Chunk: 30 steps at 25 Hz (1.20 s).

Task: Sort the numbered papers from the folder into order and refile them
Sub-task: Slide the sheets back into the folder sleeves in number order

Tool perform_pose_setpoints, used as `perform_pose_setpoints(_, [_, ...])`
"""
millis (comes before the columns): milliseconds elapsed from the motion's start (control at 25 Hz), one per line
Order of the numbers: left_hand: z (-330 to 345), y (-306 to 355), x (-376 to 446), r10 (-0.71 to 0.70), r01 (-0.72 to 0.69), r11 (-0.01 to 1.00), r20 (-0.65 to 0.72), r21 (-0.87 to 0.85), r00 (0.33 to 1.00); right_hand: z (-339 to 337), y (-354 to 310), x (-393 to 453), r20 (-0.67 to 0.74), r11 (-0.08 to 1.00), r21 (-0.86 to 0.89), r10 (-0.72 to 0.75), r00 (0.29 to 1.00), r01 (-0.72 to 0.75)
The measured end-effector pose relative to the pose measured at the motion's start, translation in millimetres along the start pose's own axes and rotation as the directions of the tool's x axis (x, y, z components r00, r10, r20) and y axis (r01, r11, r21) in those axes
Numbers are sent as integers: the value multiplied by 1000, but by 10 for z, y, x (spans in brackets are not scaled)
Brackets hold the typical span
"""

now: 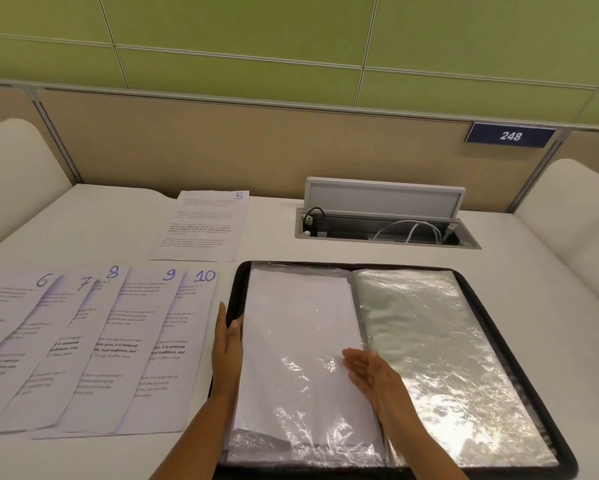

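**Smoothing a filled sleeve while the higher numbers wait**

With the folder (pixel 519 344) lying open flat on the desk (pixel 519 271), pressing and flattening rather than gripping: left hand (pixel 226 355) laid straight-fingered along the outer edge of the left-hand plastic sleeve (pixel 298 341), right hand (pixel 367 372) spread open, palm up-and-inward, near the spine side of that same sleeve. Neither hand clenched, nothing pinched. Probably steadying the pocket from both sides so that the white sheet inside sits square and the film lies smooth. Right-hand sleeve (pixel 429 341) crinkled, shiny, apparently empty; hard to be sure through the glare.

Fanned out beside the folder, to its left, overlapping so that each handwritten corner number shows: sheets 6 (pixel 14 306), 7 (pixel 69 317), 8 (pixel 118 306), 9 (pixel 152 306) and 10 (pixel 194 306). Set apart, farther back on the desk: sheet 5 (pixel 204 223), likely next in line for filing. Lower numbers not visible, presumably already in sleeves.

Behind the folder, an open cable hatch (pixel 384 216) with cords, and a plate reading 248 (pixel 511 135) on the partition.
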<state>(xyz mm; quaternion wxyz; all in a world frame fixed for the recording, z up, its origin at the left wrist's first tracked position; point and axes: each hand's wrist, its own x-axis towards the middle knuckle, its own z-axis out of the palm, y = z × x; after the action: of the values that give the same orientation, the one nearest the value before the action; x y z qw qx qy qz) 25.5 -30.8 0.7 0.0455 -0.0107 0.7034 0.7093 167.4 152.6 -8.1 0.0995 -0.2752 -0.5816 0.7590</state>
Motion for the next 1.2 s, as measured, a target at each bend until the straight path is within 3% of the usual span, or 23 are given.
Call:
perform_pose_setpoints(120, [-60, -146, 57, 24, -34, 997, 128, 72, 991, -1, 61, -27, -10, 997, -25, -73, 997, 73])
perform_pose_setpoints(280, [-116, -182, 145, -38, -31, 973, 292, 227, 956, -68, 42, 45, -5, 987, 162, 17, 1000, -16])
perform_pose_setpoints(480, [-142, -6, 328, -151, 61, 949, 273, 310, 950, -109, 47, 74, -1, 975, 213, 56, 998, -55])
perform_pose_setpoints(520, [-116, 26, 342, -127, 21, 929, 265, 369, 956, -107, 48, 68, 1, 977, 208, 50, 999, -49])
perform_pose_setpoints(600, [0, 85, 285, 57, -186, 858, 272, 479, 961, -115, 49, 56, -6, 979, 199, 44, 999, -42])
perform_pose_setpoints(680, [145, 53, 150, 224, -418, 729, 388, 542, 894, -82, 44, 38, -11, 989, 140, 41, 999, -39])
perform_pose_setpoints(760, [290, -125, -24, 191, -530, 546, 520, 648, 833, -18, 45, 31, -33, 995, -94, -31, 999, 28])
perform_pose_setpoints(840, [330, -331, -140, 163, -585, 334, 566, 739, 808, 83, 18, 15, 19, 880, -449, -167, 986, 158])
perform_pose_setpoints(880, [321, -390, -182, 188, -607, 275, 578, 745, 794, 136, -6, 19, 56, 788, -572, -240, 969, 228])
perform_pose_setpoints(960, [257, -457, -223, 84, -620, 278, 624, 734, 777, 197, -15, 88, 160, 553, -753, -370, 915, 355])
perform_pose_setpoints(1080, [160, -523, -171, 56, -625, 231, 631, 746, 774, 264, -2, 259, 302, 214, -898, -336, 892, 385])
perform_pose_setpoints(1200, [162, -498, -180, 102, -626, 187, 619, 757, 779, 351, 50, 460, 328, 107, -922, -292, 898, 372])
